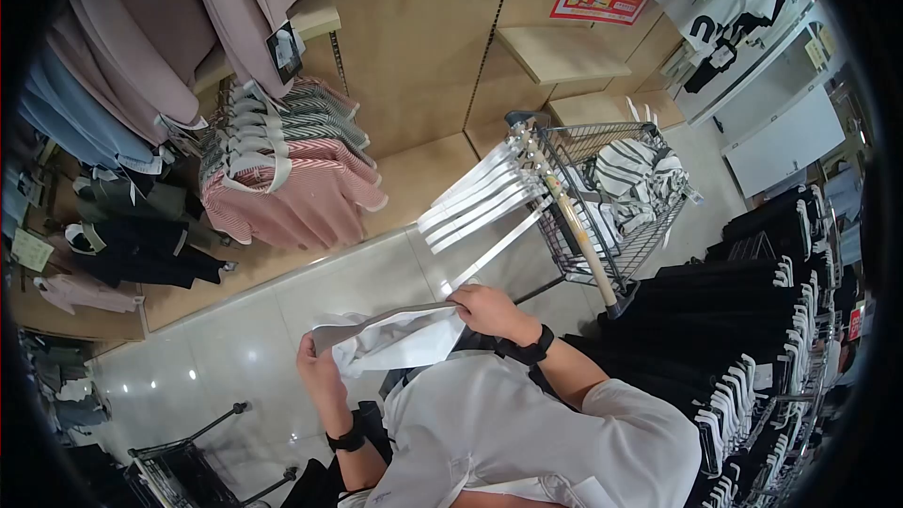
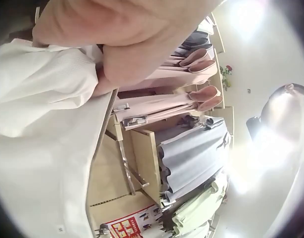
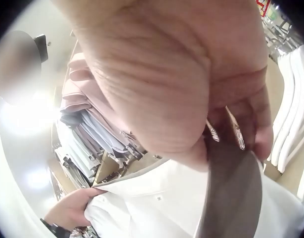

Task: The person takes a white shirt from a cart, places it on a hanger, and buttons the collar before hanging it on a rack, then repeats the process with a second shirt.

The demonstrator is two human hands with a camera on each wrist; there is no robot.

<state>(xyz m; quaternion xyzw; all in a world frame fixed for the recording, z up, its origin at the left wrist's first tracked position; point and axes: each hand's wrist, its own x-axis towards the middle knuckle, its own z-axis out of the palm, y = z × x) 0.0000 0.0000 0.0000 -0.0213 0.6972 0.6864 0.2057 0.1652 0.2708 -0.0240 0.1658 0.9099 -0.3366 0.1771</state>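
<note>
Pinching the bunched white, grey-edged cloth garment (image 1: 403, 346) with left hand (image 1: 323, 381) and right hand (image 1: 491, 310), I could drop it (folds (image 2: 62, 82) sagging) if either slackens

Left hand (image 1: 323, 378) on left, nearer, pinching between thumb and fingers. Right hand (image 1: 491, 311) farther, to the right, fingers curled, gripping. Right arm (image 1: 574, 372) bent.
</note>
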